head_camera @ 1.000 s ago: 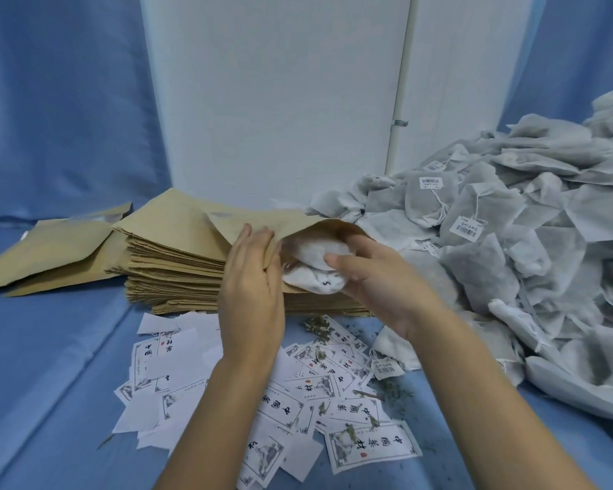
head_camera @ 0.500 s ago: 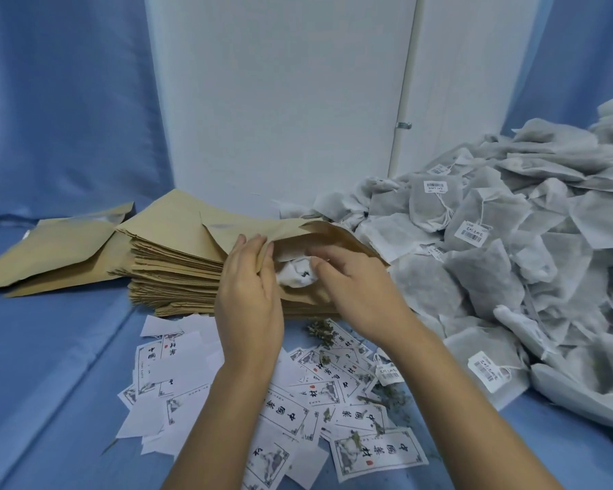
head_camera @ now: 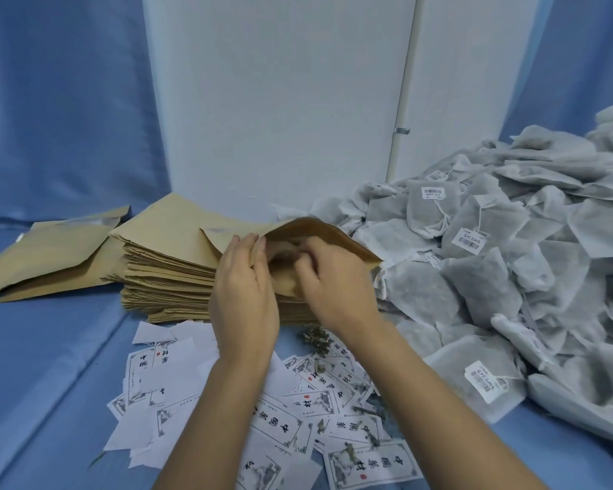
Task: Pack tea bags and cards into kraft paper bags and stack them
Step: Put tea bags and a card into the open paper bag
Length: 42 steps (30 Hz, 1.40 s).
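2 hands: left hand (head_camera: 243, 295), right hand (head_camera: 337, 288). 1 stack (head_camera: 167, 277) of kraft bags, 1 kraft bag (head_camera: 328, 235) open. Tea bags (head_camera: 492, 277) and cards (head_camera: 280, 419): too many to count.

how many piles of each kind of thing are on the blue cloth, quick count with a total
paper bag piles: 2 (one tall stack, plus a low pile to its left)
tea bag piles: 1
card piles: 1 (a loose spread)
total: 4
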### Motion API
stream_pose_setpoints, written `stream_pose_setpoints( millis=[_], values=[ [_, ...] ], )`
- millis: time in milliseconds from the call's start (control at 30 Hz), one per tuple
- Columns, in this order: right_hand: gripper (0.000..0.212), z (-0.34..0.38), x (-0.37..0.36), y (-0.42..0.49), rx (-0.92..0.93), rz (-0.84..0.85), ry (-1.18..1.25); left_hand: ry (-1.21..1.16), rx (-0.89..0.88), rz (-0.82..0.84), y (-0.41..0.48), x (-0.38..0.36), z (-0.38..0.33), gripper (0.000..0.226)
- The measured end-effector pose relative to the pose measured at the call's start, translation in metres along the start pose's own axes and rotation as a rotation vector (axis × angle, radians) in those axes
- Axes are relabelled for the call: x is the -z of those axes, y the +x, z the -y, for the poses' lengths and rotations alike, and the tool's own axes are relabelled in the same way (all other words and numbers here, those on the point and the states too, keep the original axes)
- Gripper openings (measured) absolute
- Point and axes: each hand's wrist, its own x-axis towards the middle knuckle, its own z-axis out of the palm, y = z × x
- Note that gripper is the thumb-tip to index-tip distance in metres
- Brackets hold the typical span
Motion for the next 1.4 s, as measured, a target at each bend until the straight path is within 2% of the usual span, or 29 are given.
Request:
stream_pose_setpoints(
  millis=[67,133,200,300,367,433,500,667,800,933,1033,1167,1300,1400],
  values=[
    [0.018,-0.015,0.005,-0.015,-0.114,-0.245,0.087,-0.008,0.015,-0.019,0.01,-0.004,0.001,0.036],
    [0.016,-0.033,0.008,-0.022,-0.275,-0.315,0.169,-0.026,0.02,-0.058,0.017,-0.008,-0.003,0.033],
    [0.019,-0.053,0.005,-0.023,-0.335,-0.232,0.002,-0.028,0.028,-0.094,0.021,-0.012,-0.007,0.032],
    [0.033,-0.079,-0.002,-0.022,-0.263,0.059,-0.438,-0.027,0.037,-0.113,0.02,-0.019,-0.009,0.032],
    [0.044,-0.086,-0.003,-0.018,-0.285,0.19,-0.516,-0.028,0.042,-0.111,0.018,-0.021,-0.009,0.033],
    [0.051,-0.09,-0.004,-0.014,-0.344,0.229,-0.495,-0.032,0.048,-0.108,0.016,-0.021,-0.008,0.034],
    [0.053,-0.088,-0.001,-0.014,-0.317,0.13,-0.404,-0.046,0.057,-0.11,0.015,-0.021,-0.007,0.034],
    [0.029,-0.079,0.011,-0.023,-0.212,-0.496,0.21,-0.052,0.085,-0.12,0.01,-0.018,-0.007,0.036],
    [0.034,-0.083,0.025,-0.027,-0.259,-0.762,0.389,-0.068,0.107,-0.125,0.008,-0.017,-0.01,0.037],
    [0.032,-0.089,0.034,-0.028,-0.17,-0.844,0.344,-0.072,0.106,-0.135,0.006,-0.019,-0.013,0.036],
    [0.042,-0.088,0.037,-0.028,-0.119,-0.801,0.308,-0.071,0.107,-0.138,0.005,-0.02,-0.013,0.036],
    [0.061,-0.09,0.039,-0.03,-0.2,-0.735,0.321,-0.076,0.103,-0.133,0.003,-0.021,-0.013,0.036],
    [0.059,-0.093,0.04,-0.029,-0.222,-0.703,0.255,-0.078,0.105,-0.128,0.003,-0.022,-0.013,0.036],
    [0.055,-0.09,0.045,-0.027,-0.308,-0.733,0.371,-0.076,0.108,-0.131,0.004,-0.023,-0.013,0.037]
  ],
)
